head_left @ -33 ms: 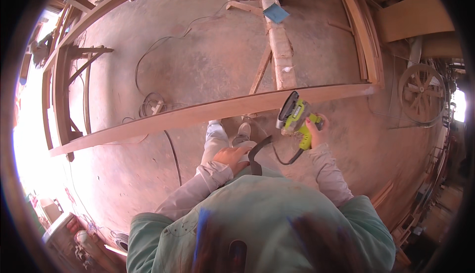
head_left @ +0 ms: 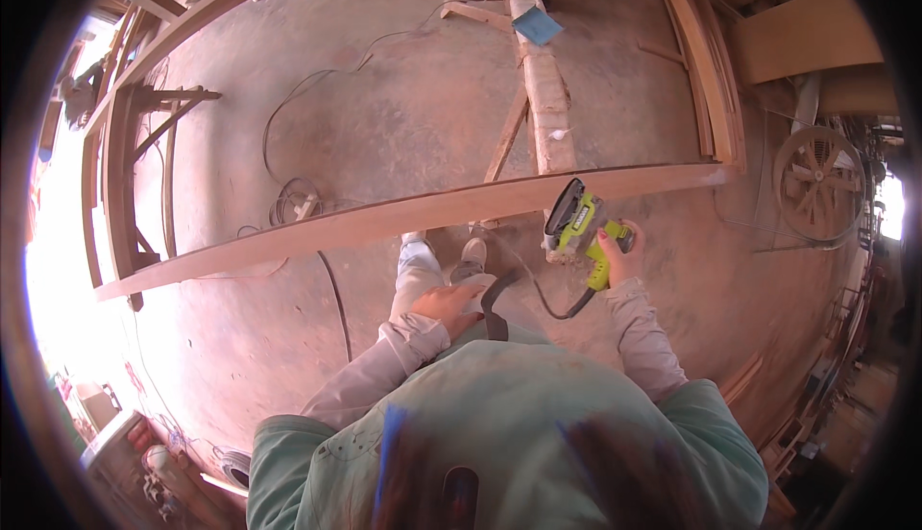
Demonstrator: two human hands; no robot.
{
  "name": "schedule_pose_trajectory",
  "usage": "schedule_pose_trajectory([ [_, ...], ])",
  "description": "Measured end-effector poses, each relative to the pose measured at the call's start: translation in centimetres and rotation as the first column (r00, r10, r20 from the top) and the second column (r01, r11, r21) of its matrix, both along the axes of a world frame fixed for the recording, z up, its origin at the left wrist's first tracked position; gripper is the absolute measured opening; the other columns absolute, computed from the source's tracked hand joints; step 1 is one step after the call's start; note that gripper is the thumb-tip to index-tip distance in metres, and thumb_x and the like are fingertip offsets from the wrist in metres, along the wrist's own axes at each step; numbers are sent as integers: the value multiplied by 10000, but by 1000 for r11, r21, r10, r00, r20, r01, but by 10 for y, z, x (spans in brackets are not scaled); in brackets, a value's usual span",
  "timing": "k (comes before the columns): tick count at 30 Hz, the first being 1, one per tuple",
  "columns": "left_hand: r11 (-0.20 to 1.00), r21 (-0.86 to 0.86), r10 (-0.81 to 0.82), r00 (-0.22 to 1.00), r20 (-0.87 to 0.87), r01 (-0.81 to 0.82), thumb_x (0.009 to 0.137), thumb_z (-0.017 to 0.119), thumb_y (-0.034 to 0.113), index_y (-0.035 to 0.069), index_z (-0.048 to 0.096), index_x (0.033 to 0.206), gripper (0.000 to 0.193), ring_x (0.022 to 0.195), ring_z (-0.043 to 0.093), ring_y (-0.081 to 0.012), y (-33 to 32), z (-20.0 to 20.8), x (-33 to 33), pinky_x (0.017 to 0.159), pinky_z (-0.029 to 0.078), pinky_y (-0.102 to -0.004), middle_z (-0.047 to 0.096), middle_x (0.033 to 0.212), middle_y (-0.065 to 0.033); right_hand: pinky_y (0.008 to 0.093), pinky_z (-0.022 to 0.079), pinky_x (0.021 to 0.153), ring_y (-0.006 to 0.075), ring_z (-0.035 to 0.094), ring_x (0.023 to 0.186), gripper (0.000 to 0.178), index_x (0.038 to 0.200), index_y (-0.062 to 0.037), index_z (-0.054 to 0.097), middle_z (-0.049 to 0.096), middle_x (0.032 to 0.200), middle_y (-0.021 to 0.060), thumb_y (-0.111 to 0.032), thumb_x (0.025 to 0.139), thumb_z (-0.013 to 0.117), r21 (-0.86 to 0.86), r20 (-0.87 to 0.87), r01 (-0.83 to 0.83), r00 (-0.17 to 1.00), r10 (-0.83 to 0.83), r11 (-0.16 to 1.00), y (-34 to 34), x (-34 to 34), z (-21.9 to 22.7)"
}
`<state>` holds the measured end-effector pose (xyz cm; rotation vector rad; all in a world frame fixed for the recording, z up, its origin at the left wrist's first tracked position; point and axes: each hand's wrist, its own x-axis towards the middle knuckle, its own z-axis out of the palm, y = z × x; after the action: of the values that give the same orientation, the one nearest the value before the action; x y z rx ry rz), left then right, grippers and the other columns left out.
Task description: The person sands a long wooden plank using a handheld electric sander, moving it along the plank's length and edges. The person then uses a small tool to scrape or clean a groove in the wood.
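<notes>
My right hand [head_left: 624, 253] is wrapped round the grip of a green and black power sander [head_left: 581, 228], right of my legs. The sander is tilted, its dark pad facing up and left, just on the near side of a long wooden board [head_left: 346, 228]. From its lower end a dark cord [head_left: 567, 314] loops toward my legs. My left hand [head_left: 448, 307] lies over my thigh with its fingers extended and nothing visible in them. Beside its fingertips curves a dark strip [head_left: 495, 311], whose kind I cannot make out.
The board spans from a wooden frame [head_left: 123, 184] at left to the right side, crossing a padded beam [head_left: 549, 108] with a blue sheet [head_left: 537, 26] on it. Cables [head_left: 331, 290] trail over the floor. A large spoked wheel [head_left: 818, 177] stands far right.
The sander and my right hand have shifted slightly to the right, and the cord has swung with them. My left hand stays in place.
</notes>
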<state>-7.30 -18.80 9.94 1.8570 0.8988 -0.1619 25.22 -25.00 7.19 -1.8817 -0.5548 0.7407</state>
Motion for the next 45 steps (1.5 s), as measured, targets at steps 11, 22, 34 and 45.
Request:
schedule_pose_trajectory([
  [11, 960, 57, 274, 961, 29, -275, 842, 660, 195, 101, 667, 1062, 239, 983, 645, -348, -6, -18, -84, 881, 510, -428, 687, 1027, -129, 397, 446, 912, 285, 533, 1043, 709, 1236, -67, 483, 532, 1148, 130, -265, 677, 873, -205, 521, -377, 739, 427, 903, 29, -20, 25],
  [22, 920, -50, 391, 918, 66, -388, 870, 676, 301, 126, 687, 1018, 229, 967, 650, -339, 12, -53, -173, 850, 520, -421, 684, 1009, -116, 428, 486, 894, 353, 557, 1046, 733, 1235, -130, 457, 524, 1146, 143, -172, 632, 871, -339, 551, -700, 394, 735, 629, 152, -144, 39],
  [34, 732, -170, 674, 738, 38, -660, 873, 654, 179, 61, 665, 1033, 199, 935, 672, -320, 34, -75, -234, 830, 532, -392, 693, 999, -134, 423, 566, 694, 309, 656, 873, 670, 1237, -302, 506, 470, 1132, 77, -244, 656, 834, -521, 511, -819, -72, 857, 242, 264, -255, -7],
  [45, 223, -274, 972, 235, -9, -935, 902, 639, 155, 46, 652, 1039, 176, 894, 696, -269, 14, -111, -158, 792, 533, -366, 704, 950, -136, 435, 581, 726, 324, 650, 930, 667, 1212, -285, 540, 464, 1218, 90, -160, 625, 830, -535, 406, -840, -353, 843, -95, 289, -252, -68],
])
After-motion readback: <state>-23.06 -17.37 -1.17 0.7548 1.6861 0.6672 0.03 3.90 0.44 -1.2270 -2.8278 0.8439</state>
